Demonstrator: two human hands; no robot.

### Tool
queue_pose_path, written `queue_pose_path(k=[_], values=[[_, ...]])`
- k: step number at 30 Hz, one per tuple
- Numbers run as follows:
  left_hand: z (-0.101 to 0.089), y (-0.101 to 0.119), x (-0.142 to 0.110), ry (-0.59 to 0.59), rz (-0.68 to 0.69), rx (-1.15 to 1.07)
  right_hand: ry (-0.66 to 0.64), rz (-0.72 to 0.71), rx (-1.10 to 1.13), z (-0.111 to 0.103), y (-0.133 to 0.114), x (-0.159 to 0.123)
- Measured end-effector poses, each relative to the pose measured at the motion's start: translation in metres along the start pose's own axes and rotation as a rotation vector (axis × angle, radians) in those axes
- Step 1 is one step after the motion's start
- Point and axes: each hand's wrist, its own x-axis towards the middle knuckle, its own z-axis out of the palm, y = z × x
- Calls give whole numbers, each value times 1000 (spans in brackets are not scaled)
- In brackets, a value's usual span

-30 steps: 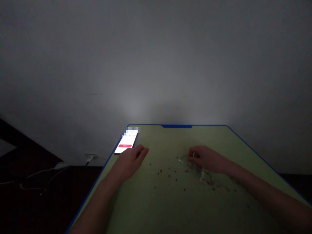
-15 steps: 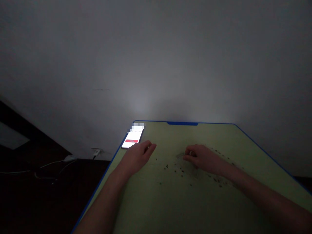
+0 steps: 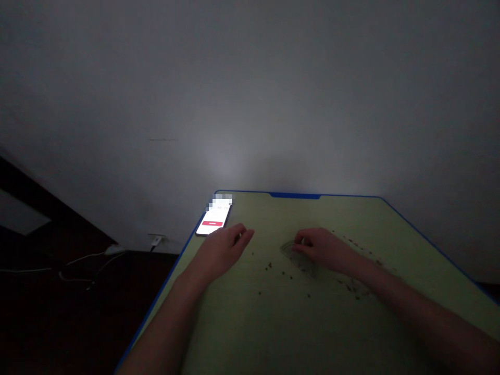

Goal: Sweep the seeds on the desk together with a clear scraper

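In dim light my left hand (image 3: 222, 250) lies flat on the pale green table (image 3: 273, 323), fingers stretched out, just below a lit phone (image 3: 214, 217). My right hand (image 3: 322, 249) rests further right with its fingers curled in a pinch beside a faint clear plastic piece (image 3: 299, 255). What the fingers hold I cannot make out. Several small dark bits (image 3: 279, 271) are scattered on the table between and around the hands.
The table has a blue rim (image 3: 295, 195) and stands against a plain grey wall. To the left, on the dark floor, lie white cables and a plug (image 3: 113, 251). The left table edge drops off close to my left arm.
The view has shifted a little left and down. Both hands have crept slightly forward. My right hand has stayed curled beside the clear piece.
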Motion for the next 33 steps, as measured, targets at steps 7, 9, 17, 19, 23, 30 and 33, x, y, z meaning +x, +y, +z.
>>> queue_pose_path(k=[7, 9, 17, 19, 23, 30, 33], values=[[1, 0, 0, 7, -1, -19, 40, 88, 2, -15, 30, -19], [0, 1, 0, 0, 0, -22, 33, 92, 77, -15, 28, -26], [0, 3, 0, -20, 5, -12, -65, 127, 293, -6, 14, -46], [-1, 3, 0, -25, -4, -12, -55, 125, 313, -2, 11, -47], [-1, 3, 0, -31, 3, -7, -15, 48, 240, 4, 2, -47], [0, 3, 0, -22, 10, 0, -14, -38, 240, 5, -11, -51], [-1, 4, -1, -28, 16, 6, -24, -47, 195, 9, -6, -48]])
